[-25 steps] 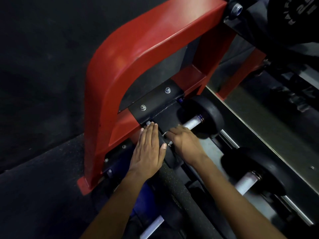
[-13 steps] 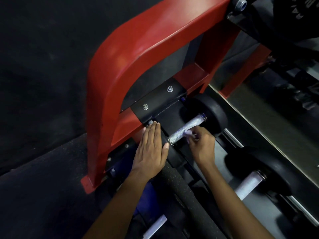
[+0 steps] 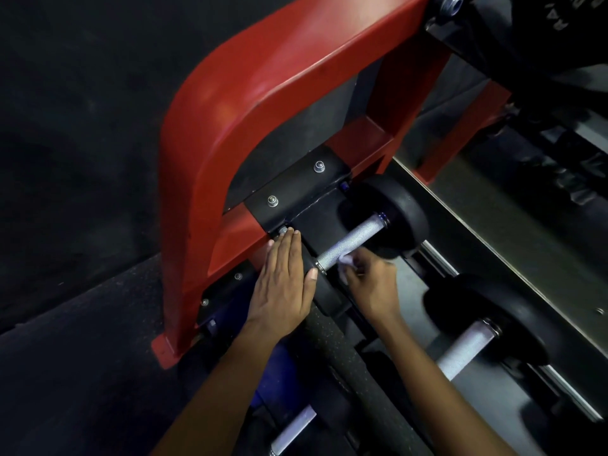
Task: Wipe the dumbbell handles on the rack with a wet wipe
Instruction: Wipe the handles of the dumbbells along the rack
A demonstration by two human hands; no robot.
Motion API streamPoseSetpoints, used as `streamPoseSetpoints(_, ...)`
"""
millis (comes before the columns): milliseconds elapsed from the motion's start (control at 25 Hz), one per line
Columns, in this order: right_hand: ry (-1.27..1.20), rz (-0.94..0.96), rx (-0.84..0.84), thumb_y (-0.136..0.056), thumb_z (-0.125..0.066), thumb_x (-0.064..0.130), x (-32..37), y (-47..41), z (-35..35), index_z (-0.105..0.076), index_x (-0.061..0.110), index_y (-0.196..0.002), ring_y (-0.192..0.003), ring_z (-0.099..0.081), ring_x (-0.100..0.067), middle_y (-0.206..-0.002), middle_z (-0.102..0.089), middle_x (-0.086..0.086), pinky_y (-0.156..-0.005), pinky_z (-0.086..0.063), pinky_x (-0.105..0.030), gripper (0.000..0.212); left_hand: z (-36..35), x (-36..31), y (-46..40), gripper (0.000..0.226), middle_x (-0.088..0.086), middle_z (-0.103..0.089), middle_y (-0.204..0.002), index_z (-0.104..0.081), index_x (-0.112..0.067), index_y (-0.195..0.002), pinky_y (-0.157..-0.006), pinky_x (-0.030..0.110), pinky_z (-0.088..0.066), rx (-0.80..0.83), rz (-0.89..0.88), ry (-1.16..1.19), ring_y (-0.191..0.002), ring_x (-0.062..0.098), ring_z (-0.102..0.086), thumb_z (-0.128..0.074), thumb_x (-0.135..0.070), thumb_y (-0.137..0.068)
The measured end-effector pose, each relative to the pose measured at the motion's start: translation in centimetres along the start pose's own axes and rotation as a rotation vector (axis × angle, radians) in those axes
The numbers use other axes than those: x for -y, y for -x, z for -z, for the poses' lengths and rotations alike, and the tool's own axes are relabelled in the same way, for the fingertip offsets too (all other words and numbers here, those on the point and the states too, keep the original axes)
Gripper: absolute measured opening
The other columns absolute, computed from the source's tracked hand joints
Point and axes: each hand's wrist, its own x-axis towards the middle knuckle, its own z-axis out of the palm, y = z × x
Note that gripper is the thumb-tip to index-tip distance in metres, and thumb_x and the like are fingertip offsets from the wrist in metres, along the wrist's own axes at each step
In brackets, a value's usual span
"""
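Two hands work at the red rack (image 3: 230, 133): the left hand (image 3: 283, 284) lies flat, fingers straight, on the dumbbell's near head, while the right hand (image 3: 371, 284) pinches a wet wipe (image 3: 346, 260) against the dumbbell handle (image 3: 348, 243).

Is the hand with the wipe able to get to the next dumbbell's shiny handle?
Probably yes. The right hand, pinching the wet wipe, sits beside the next dumbbell's handle, and nothing lies between them. Only that handle's near part is hidden behind the forearm.
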Motion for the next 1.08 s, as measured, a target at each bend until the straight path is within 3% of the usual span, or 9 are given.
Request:
streamPoseSetpoints(120, -0.052, -0.025, 0.068, -0.083, -0.067, 0.008, 0.5, 1.4, -1.3, -0.067, 0.013, -0.080, -0.066, -0.063, -0.011, -0.072, -0.069, 0.001, -0.064, -0.049, -0.024, 0.006, 0.1, -0.1, 0.0, 0.069, 0.023, -0.029, -0.150, -0.025, 0.008, -0.143, -0.119, 0.035, -0.006, -0.001, 0.001, -0.014, -0.140, 0.029, -0.026, -0.007, -0.043, -0.100)
streamPoseSetpoints(240, -0.217, -0.234, -0.120, -0.081, -0.068, 0.007, -0.7, 0.6, -1.1, -0.066, 0.018, -0.077, -0.068, -0.064, -0.013, -0.073, -0.068, 0.000, -0.067, -0.051, -0.027, 0.012, 0.1, -0.1, 0.0, 0.069, 0.023, -0.030, -0.149, -0.025, 0.008, -0.143, -0.119, 0.035, -0.007, 0.002, 0.000, -0.019, -0.140, 0.029, -0.027, -0.007, -0.043, -0.100)
streamPoseSetpoints(320, -0.450, -0.448, -0.331, -0.081, -0.066, -0.001, -1.3, -0.8, -0.3, -0.059, 0.019, -0.074, -0.064, -0.058, -0.016, -0.070, -0.061, -0.004, -0.059, -0.051, -0.028, 0.023, 0.1, -0.1, -0.1, 0.070, 0.023, -0.030, -0.149, -0.025, 0.008, -0.143, -0.119, 0.035, -0.006, 0.007, -0.002, -0.019, -0.140, 0.030, -0.027, -0.006, -0.043, -0.099)
streamPoseSetpoints(440, -0.992, -0.701, -0.427, -0.086, -0.051, -0.012, -0.5, -3.1, 1.1, -0.048, 0.011, -0.074, -0.062, -0.051, -0.014, -0.070, -0.051, -0.008, -0.057, -0.055, -0.024, 0.026, 0.0, 0.1, -0.1, 0.070, 0.023, -0.029, -0.149, -0.025, 0.009, -0.143, -0.119, 0.036, -0.007, 0.007, -0.004, -0.014, -0.140, 0.030, -0.027, -0.006, -0.043, -0.099)
streamPoseSetpoints(600, -1.297, -0.867, -0.293, -0.088, -0.042, 0.003, 0.2, -4.6, 1.6, -0.048, 0.014, -0.074, -0.070, -0.049, -0.015, -0.074, -0.049, -0.003, -0.085, -0.047, -0.035, 0.018, 0.0, 0.1, 0.0, 0.070, 0.023, -0.029, -0.150, -0.024, 0.008, -0.143, -0.119, 0.036, -0.006, 0.010, -0.009, -0.015, -0.141, 0.029, -0.026, -0.005, -0.043, -0.099)
streamPoseSetpoints(720, -1.396, -0.849, -0.222, -0.068, -0.045, 0.015, 0.6, -4.8, 1.2, -0.046, 0.018, -0.068, -0.082, -0.053, -0.018, -0.077, -0.053, -0.001, -0.088, -0.043, -0.038, 0.004, 0.1, 0.1, 0.0, 0.069, 0.022, -0.027, -0.151, -0.023, 0.008, -0.144, -0.119, 0.034, -0.004, 0.005, -0.010, -0.010, -0.141, 0.029, -0.025, -0.006, -0.043, -0.100)
streamPoseSetpoints(840, -1.435, -0.838, -0.160, -0.057, -0.043, 0.025, 0.7, -5.0, 0.8, -0.046, 0.020, -0.066, -0.086, -0.055, -0.019, -0.081, -0.057, -0.002, -0.093, -0.039, -0.041, 0.010, 0.1, 0.1, 0.0, 0.070, 0.022, -0.027, -0.151, -0.023, 0.007, -0.144, -0.119, 0.032, -0.002, 0.000, -0.013, -0.005, -0.142, 0.029, -0.024, -0.005, -0.044, -0.100)
streamPoseSetpoints(960, -1.398, -0.854, -0.084, -0.062, -0.043, 0.028, 0.4, -4.8, 0.0, -0.043, 0.021, -0.067, -0.086, -0.056, -0.021, -0.082, -0.056, -0.002, -0.093, -0.039, -0.043, 0.010, 0.0, 0.1, -0.1, 0.071, 0.021, -0.026, -0.152, -0.021, 0.007, -0.144, -0.119, 0.032, -0.001, 0.005, -0.010, 0.006, -0.142, 0.028, -0.023, -0.004, -0.045, -0.099)
streamPoseSetpoints(1080, -1.320, -0.874, -0.006, -0.080, -0.037, 0.031, 0.1, -4.3, -0.7, -0.049, 0.018, -0.081, -0.096, -0.054, -0.024, -0.093, -0.057, -0.005, -0.094, -0.039, -0.045, 0.018, -0.1, 0.2, -0.1, 0.071, 0.021, -0.025, -0.152, -0.020, 0.006, -0.145, -0.119, 0.032, -0.001, 0.003, -0.009, 0.005, -0.143, 0.028, -0.022, -0.003, -0.045, -0.099)
